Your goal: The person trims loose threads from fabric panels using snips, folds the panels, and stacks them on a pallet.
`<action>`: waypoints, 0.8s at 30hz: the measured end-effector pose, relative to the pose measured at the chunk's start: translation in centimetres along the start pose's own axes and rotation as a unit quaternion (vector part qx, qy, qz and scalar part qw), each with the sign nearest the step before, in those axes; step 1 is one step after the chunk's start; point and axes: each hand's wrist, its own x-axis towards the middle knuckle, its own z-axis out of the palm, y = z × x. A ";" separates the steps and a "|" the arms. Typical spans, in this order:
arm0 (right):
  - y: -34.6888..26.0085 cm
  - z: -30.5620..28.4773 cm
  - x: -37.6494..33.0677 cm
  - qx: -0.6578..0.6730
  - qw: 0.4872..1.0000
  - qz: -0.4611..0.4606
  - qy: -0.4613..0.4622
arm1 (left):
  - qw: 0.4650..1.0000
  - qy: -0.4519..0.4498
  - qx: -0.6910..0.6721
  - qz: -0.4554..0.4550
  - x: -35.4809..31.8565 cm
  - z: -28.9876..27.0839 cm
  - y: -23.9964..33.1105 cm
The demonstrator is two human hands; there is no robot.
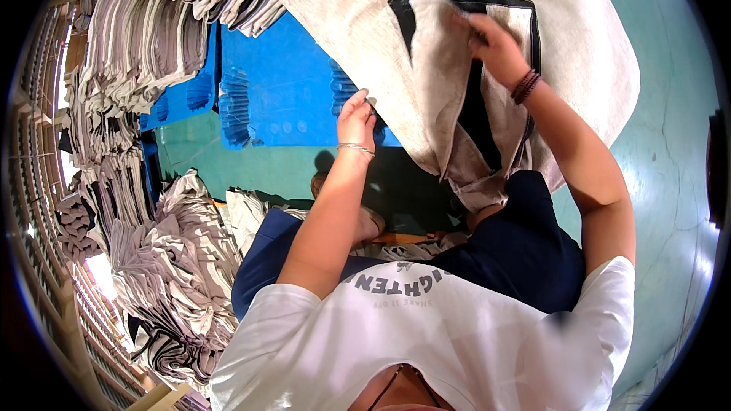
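A large beige cloth piece (586,53) with black trim spreads across the top and hangs down to my knees. My left hand (355,120), with a bangle at the wrist, has its fingers closed at the cloth's left edge. Over the middle of the cloth, my right hand (496,49) is curled, its fingertips slightly blurred against a raised beige flap (442,61). Black strips (481,118) show beneath and beside this flap. The lower end of the cloth is bunched near my dark blue shorts (525,243).
Folded beige cloths (145,46) are stacked at the upper left, beside blue plastic crates (282,91). A loose heap of cloth (175,251) lies to my left. Barred window grilles (34,205) run along the far left. Smooth green floor (670,144) extends on the right.
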 end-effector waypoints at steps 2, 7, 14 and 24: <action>0.0 -1.8 1.2 -0.042 0.991 -0.092 0.082 | 0.999 -0.029 0.021 -0.016 -0.1 0.4 0.3; 4.4 -9.4 1.5 -0.254 0.942 0.152 0.156 | 0.997 -0.028 0.055 0.043 -1.3 3.0 0.5; 4.2 -8.3 -1.5 -0.285 0.916 0.146 0.243 | 0.717 -0.102 0.447 0.524 -2.6 9.7 0.9; 0.7 -3.2 -1.0 0.027 0.993 0.113 0.032 | 0.565 -0.281 0.656 0.413 -4.9 10.4 -6.2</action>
